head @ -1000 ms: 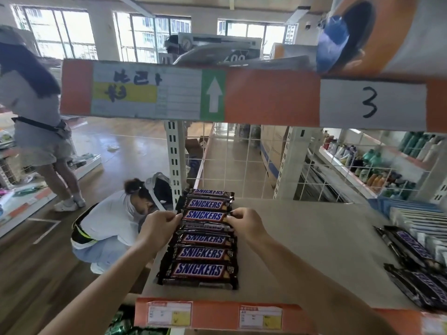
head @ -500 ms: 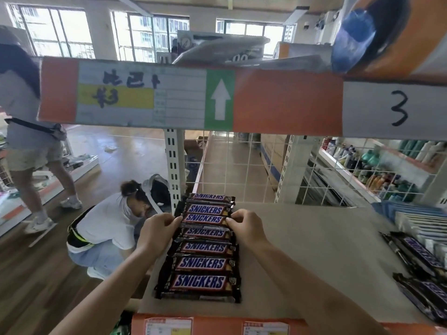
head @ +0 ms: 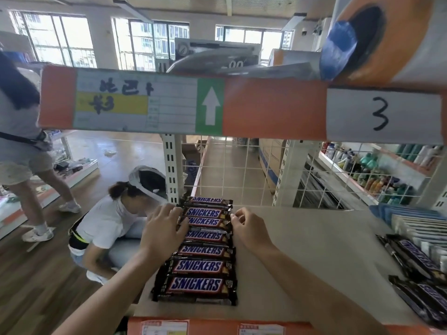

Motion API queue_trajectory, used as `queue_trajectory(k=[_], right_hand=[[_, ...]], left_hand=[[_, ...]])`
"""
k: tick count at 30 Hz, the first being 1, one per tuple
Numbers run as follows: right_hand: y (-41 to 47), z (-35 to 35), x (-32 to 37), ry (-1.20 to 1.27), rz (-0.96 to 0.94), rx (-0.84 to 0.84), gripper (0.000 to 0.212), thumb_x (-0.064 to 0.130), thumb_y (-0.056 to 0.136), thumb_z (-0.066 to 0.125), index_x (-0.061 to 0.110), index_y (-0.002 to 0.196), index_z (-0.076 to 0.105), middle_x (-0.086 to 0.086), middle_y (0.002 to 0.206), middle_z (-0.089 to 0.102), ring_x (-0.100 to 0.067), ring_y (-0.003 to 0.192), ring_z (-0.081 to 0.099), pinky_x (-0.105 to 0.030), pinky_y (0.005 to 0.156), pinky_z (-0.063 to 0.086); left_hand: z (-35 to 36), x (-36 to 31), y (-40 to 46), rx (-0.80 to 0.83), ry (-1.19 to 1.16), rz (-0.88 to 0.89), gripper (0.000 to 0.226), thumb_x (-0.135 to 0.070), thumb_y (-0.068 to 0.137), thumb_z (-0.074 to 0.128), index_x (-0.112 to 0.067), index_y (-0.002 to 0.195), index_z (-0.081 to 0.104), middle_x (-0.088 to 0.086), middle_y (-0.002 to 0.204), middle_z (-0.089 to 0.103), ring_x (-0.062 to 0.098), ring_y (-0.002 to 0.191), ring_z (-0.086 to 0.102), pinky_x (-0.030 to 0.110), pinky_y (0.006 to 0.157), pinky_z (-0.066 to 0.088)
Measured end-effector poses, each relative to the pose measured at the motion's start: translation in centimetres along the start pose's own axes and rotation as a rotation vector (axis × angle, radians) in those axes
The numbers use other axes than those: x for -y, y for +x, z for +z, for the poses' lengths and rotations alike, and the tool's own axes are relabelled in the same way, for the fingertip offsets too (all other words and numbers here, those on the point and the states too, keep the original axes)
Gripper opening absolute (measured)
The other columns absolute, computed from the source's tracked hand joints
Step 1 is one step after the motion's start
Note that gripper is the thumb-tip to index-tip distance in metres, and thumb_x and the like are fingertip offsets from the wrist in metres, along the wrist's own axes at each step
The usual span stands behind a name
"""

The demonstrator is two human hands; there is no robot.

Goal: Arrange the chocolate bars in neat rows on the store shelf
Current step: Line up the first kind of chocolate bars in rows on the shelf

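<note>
Several Snickers bars (head: 197,250) lie in one front-to-back row at the left end of the beige shelf (head: 302,262). My left hand (head: 164,230) rests its fingers on the left ends of the bars in the middle of the row. On the other side my right hand (head: 246,229) has curled fingertips pinching the right end of the third bar from the back (head: 205,222). More dark Snickers bars (head: 416,276) lie loose at the shelf's right edge.
An orange shelf edge (head: 266,107) with price labels hangs just above. A wire grid (head: 242,170) and white uprights back the shelf. Blue-grey packs (head: 416,223) sit at the right. One person crouches (head: 108,226) left of the shelf; another stands (head: 24,141) farther left.
Both hands have shifted slightly toward the back of the row, and the bars between them are squared up a little more. The standing person has stepped to the left.
</note>
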State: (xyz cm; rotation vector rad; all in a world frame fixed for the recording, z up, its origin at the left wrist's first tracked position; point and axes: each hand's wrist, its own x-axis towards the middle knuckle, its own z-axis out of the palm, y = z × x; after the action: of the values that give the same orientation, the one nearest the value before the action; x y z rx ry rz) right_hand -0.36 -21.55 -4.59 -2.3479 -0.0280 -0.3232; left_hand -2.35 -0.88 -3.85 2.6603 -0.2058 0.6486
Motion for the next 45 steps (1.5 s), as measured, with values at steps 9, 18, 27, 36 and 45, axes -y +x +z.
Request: queue_trajectory(k=[9, 18, 27, 36, 45], right_hand=[[-1.7, -3.3, -2.5, -0.241, -0.02, 0.04, 0.045, 0.027, 0.096, 0.045, 0.008, 0.137, 0.041, -0.009, 0.136, 0.047, -0.022, 0.125, 0.045, -0.031, 0.104, 0.036], [-4.1, -9.0, -6.7, -0.385, 0.139, 0.041, 0.047, 0.028, 0.095, 0.042, 0.003, 0.134, 0.041, -0.014, 0.138, 0.046, -0.027, 0.127, 0.043, -0.032, 0.106, 0.032], [-7.3, -15.7, -11.0, -0.43, 0.291, -0.045, 0.044, 0.027, 0.096, 0.041, 0.003, 0.132, 0.042, -0.012, 0.14, 0.043, -0.027, 0.128, 0.04, -0.033, 0.108, 0.029], [-9.5, -21.0, -14.1, -0.507, 0.366, -0.137, 0.05, 0.03, 0.096, 0.04, 0.003, 0.138, 0.037, -0.013, 0.14, 0.043, -0.027, 0.128, 0.04, -0.034, 0.108, 0.031], [-9.8, -23.8, -17.1, -0.668, 0.441, -0.223, 0.048, 0.035, 0.095, 0.043, 0.008, 0.134, 0.042, -0.01, 0.136, 0.046, -0.026, 0.125, 0.042, -0.036, 0.103, 0.034]], left_hand=[[1.9, -6.3, 1.1, 0.223, -0.086, 0.268, 0.038, -0.036, 0.094, 0.044, -0.014, 0.121, 0.059, 0.0, 0.129, 0.055, 0.017, 0.118, 0.051, 0.028, 0.098, 0.041], [5.3, -14.2, 2.1, 0.425, -0.136, 0.322, 0.073, -0.058, 0.086, 0.029, -0.007, 0.136, 0.043, 0.008, 0.144, 0.041, 0.022, 0.133, 0.036, 0.03, 0.109, 0.031], [9.5, -21.8, 1.7, 0.503, -0.115, 0.449, 0.051, -0.043, 0.096, 0.039, -0.011, 0.136, 0.041, 0.003, 0.145, 0.039, 0.022, 0.131, 0.037, 0.031, 0.103, 0.037], [11.9, -28.0, 0.9, 0.537, -0.168, 0.567, 0.051, -0.042, 0.095, 0.041, -0.01, 0.135, 0.043, 0.006, 0.145, 0.04, 0.023, 0.132, 0.038, 0.03, 0.105, 0.035], [12.6, -29.8, 0.5, 0.563, -0.18, 0.613, 0.067, -0.057, 0.088, 0.029, -0.009, 0.131, 0.047, 0.005, 0.14, 0.045, 0.023, 0.127, 0.042, 0.031, 0.103, 0.037]])
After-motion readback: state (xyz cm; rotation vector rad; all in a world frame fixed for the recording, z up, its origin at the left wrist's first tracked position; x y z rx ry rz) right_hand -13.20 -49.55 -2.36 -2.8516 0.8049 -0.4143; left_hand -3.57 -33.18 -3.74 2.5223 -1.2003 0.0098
